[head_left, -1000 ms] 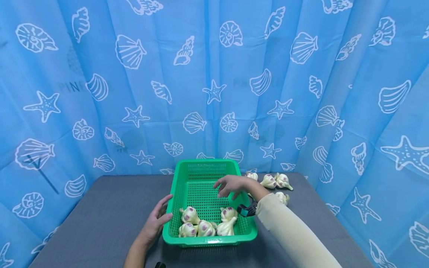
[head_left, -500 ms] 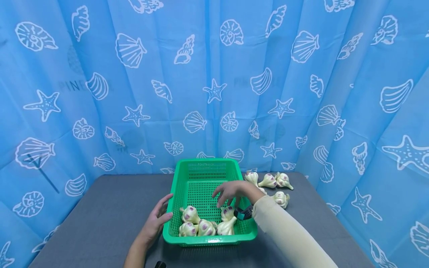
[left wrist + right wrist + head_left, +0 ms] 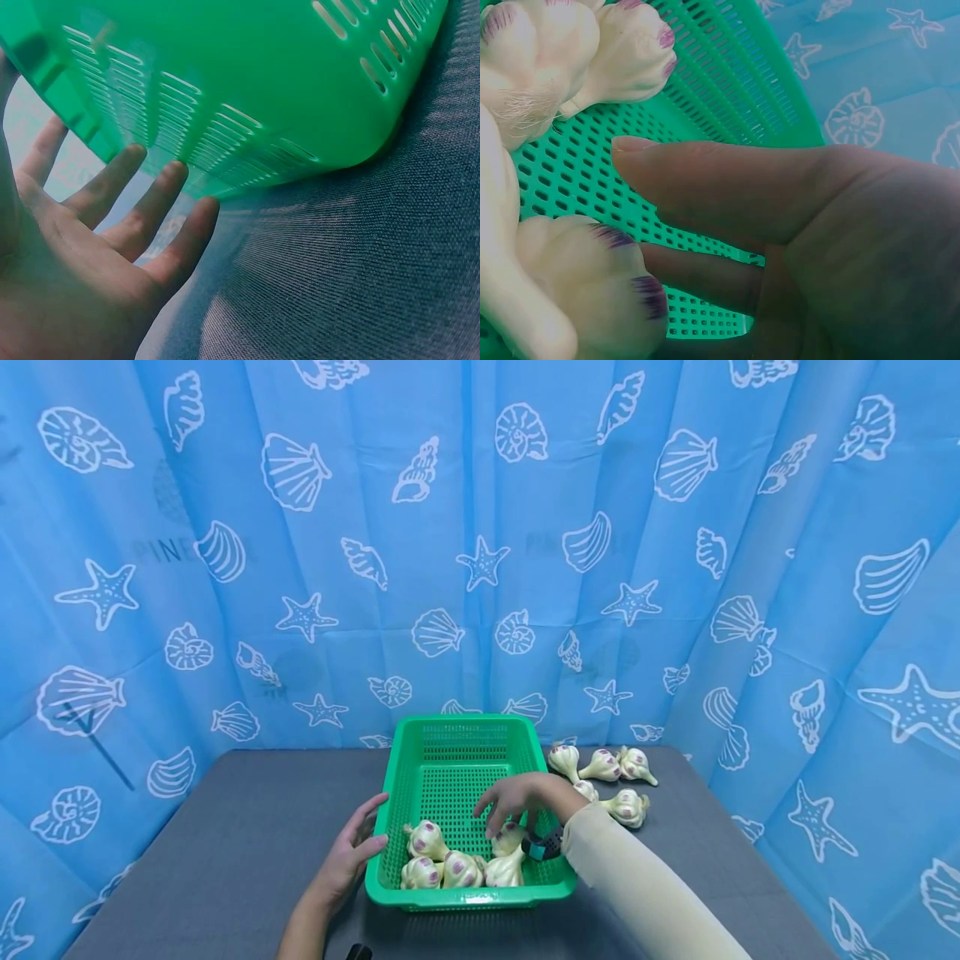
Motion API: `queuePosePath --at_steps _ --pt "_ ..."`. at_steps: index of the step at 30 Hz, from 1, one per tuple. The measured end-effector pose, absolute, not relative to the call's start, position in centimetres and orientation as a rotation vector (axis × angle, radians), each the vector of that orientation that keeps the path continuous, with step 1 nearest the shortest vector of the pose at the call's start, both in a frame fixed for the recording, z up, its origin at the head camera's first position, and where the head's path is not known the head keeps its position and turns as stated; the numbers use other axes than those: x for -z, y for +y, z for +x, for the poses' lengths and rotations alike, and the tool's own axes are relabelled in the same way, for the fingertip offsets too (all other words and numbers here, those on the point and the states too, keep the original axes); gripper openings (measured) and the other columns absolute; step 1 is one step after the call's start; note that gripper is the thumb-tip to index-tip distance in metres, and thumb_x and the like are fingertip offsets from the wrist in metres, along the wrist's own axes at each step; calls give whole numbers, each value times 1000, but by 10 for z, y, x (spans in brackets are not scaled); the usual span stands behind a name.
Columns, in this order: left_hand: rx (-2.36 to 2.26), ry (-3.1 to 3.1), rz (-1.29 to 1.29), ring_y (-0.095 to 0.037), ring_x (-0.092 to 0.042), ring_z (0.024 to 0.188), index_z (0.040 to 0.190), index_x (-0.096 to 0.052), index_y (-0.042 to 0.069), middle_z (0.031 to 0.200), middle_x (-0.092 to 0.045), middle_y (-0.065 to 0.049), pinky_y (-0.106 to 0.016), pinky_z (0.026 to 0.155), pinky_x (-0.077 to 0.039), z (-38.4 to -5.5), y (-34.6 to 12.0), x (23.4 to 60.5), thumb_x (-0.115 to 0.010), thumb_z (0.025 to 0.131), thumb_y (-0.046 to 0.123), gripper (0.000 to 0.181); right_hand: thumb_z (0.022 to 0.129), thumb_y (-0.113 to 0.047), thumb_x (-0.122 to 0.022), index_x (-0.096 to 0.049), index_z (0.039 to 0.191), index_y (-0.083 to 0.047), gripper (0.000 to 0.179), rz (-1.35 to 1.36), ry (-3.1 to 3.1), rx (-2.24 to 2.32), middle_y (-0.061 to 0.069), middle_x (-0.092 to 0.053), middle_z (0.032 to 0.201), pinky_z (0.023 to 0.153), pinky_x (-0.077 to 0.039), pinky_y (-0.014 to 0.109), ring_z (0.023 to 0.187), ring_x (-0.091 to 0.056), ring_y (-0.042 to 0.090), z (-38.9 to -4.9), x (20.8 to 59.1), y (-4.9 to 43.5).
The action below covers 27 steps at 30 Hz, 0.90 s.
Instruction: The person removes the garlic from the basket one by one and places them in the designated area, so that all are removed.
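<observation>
Head view: left hand [image 3: 351, 852], fingers spread, touches the basket's [image 3: 468, 722] nine-o'clock edge; right hand [image 3: 517, 797], fingers apart, hangs inside at three, contact with the garlic [image 3: 462, 870] lying four-to-eight unclear. Mesh floor [image 3: 447, 789] shows toward twelve; loose bulbs [image 3: 600, 766] lie outside, two-to-three.

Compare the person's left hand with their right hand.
The left hand is at the outside of the green basket; the right hand reaches inside, beside a garlic bulb.
The left hand's fingers are spread along the wall; the right hand's point downward.
The left hand's forearm shows bare skin; the right hand's has a cream sleeve and a dark wristband.
Both hands are gloveless.
</observation>
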<state>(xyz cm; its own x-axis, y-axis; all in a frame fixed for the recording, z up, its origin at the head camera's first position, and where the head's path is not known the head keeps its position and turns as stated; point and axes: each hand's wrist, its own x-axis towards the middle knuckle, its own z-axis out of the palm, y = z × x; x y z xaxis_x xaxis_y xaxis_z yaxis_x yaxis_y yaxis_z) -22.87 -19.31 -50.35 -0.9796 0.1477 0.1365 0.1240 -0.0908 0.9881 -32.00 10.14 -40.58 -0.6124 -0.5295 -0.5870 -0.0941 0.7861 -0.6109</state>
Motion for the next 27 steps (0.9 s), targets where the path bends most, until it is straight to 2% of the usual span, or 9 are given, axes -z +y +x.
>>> queuePosePath --at_steps 7,14,20,27 --pt "-2286 2106 313 -42 -34 133 151 -32 16 148 -32 -23 -46 95 -43 -229 -194 504 -57 95 13 61 89 -18 -72 -57 136 -18 50 -494 2183 617 5 -60 128 82 -50 55 122 -52 36 -319 408 100" --pt "-2288 2104 317 -41 -35 132 151 -33 16 147 -33 -23 -45 96 -43 -229 -193 503 -57 95 12 61 89 -15 -71 -60 134 -18 46 -501 2193 598 4 -61 124 80 -51 53 115 -57 29 -316 408 98" --pt "-2283 2103 312 -41 -34 132 151 -33 16 147 -33 -23 -45 96 -43 -229 -193 503 -57 95 12 62 89 -14 -72 -62 130 -18 42 -504 2190 590 5 -61 126 76 -53 50 113 -57 30 -315 410 98" --pt "-2287 2099 318 -41 -35 132 151 -32 16 147 -33 -22 -45 96 -43 -230 -194 504 -57 95 12 62 85 -13 -76 -65 124 -18 40 -499 2202 591 7 -58 129 75 -53 49 122 -51 33 -314 411 97"
